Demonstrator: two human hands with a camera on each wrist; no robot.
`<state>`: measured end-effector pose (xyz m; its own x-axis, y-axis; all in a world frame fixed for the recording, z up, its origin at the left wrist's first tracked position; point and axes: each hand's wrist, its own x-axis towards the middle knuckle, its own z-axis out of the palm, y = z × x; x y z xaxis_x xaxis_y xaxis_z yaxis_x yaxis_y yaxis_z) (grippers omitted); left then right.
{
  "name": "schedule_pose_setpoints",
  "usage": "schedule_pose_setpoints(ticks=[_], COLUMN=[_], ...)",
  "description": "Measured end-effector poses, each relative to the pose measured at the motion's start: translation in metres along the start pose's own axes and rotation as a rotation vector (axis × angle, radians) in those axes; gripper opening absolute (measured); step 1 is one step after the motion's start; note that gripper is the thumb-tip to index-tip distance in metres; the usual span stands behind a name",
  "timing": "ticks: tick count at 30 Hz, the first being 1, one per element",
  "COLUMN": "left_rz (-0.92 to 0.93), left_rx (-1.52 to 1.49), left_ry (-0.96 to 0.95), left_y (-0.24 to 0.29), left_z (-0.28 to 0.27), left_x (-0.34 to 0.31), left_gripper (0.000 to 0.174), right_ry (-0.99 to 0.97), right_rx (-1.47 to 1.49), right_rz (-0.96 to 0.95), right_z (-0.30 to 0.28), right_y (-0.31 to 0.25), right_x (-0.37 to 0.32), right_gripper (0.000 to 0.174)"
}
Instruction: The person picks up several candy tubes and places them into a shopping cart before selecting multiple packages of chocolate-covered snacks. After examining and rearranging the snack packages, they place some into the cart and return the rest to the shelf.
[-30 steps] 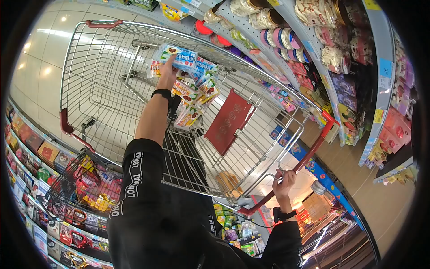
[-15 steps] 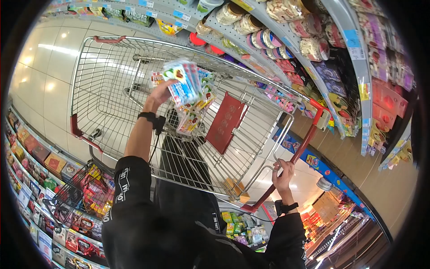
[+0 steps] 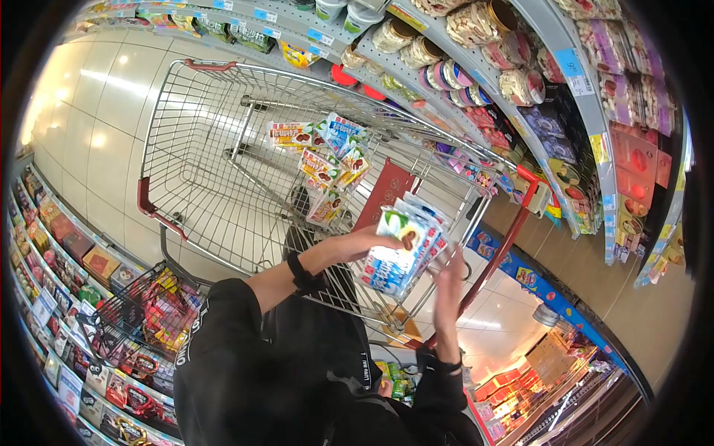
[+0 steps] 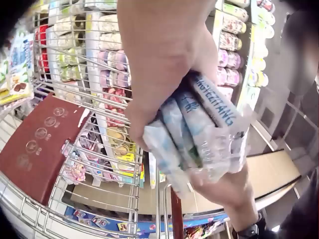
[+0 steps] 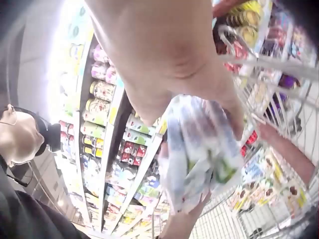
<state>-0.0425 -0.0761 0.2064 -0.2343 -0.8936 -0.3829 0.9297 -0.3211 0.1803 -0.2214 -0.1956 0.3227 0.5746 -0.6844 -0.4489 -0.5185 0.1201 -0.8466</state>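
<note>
My left hand [image 3: 357,245] grips a stack of several blue-and-white candy packs [image 3: 398,249], lettered "YEZITANG" on one edge, above the cart's handle end. In the left wrist view the packs [image 4: 199,127] stand side by side in clear wrapping. Straight, slightly blurred fingers of my right hand [image 3: 448,293] are right at the stack's right side; in the right wrist view thumb and fingers lie on either side of the packs [image 5: 199,149]. Inside the shopping cart [image 3: 223,149] lie more packs, one blue [image 3: 343,134] and several yellow-and-white [image 3: 321,169].
The cart's red handle [image 3: 506,249] runs along its right end, beside a red child-seat flap [image 3: 383,195]. Shelves with jars [image 3: 480,22] line the far side. A black wire basket [image 3: 160,308] of bagged goods stands at lower left, by stocked shelves [image 3: 67,312].
My left hand has lifted the blue-and-white packs out of the cart and brought them right, towards me. My right hand has let go of the cart handle and come up to the packs.
</note>
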Motion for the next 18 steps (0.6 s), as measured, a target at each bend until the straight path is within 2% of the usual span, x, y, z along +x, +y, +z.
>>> schedule_pose_setpoints(ticks=[1,4,5,6,7,8,9,10,11,13,14,15,17,18], left_rz=[0.035,0.191,0.188,0.198,0.205,0.218,0.211,0.268,0.324,0.137,0.333,0.533,0.434,0.433], left_rx=[0.151,0.596,0.594,0.800,1.007,1.191,1.187,1.175,1.159,0.814,0.838,0.846,0.845,0.842], left_ry=[-0.023,0.104,0.109,0.189,0.267,0.258,0.258,0.159,0.058,0.071,0.345,0.623,0.996,0.991], left_y=[0.004,-0.002,-0.004,-0.001,0.004,0.010,0.010,0.010,0.012,0.080,0.081,0.073,0.079,0.078], left_z=[0.010,0.019,0.016,0.017,0.016,0.016,0.003,-0.015,-0.035,-0.049,-0.087,-0.135,-0.217,-0.250], left_x=[-0.002,0.000,0.003,0.003,0.002,0.002,0.007,0.012,0.018,0.009,0.023,0.042,0.067,0.078], left_gripper=[0.071,0.089,0.089,0.088,0.088,0.086,0.086,0.082,0.079,0.063,0.056,0.049,0.055,0.055], right_ry=[-0.069,0.016,0.077,0.138,0.135,0.113,0.092,0.102,0.107,0.027,0.074,0.032,0.074,0.059], right_rx=[0.104,0.094,0.205,0.315,0.316,0.411,0.505,0.448,0.450,0.602,0.731,0.744,0.660,0.607], right_rz=[0.152,0.162,0.281,0.403,0.412,0.469,0.526,0.458,0.467,0.496,0.558,0.537,0.481,0.468], right_z=[0.019,0.048,0.051,0.055,0.056,0.056,0.056,0.054,0.046,0.032,0.032,0.022,0.010,-0.002], right_y=[-0.004,0.027,0.040,0.044,0.047,0.048,0.049,0.067,0.080,0.094,0.083,0.087,0.072,0.071], right_x=[0.003,0.016,0.020,0.020,0.020,0.020,0.020,0.017,0.012,0.002,-0.004,-0.014,-0.034,-0.046], right_gripper=[0.079,0.085,0.084,0.083,0.083,0.081,0.080,0.053,0.053,0.056,0.061,0.067,0.077,0.083])
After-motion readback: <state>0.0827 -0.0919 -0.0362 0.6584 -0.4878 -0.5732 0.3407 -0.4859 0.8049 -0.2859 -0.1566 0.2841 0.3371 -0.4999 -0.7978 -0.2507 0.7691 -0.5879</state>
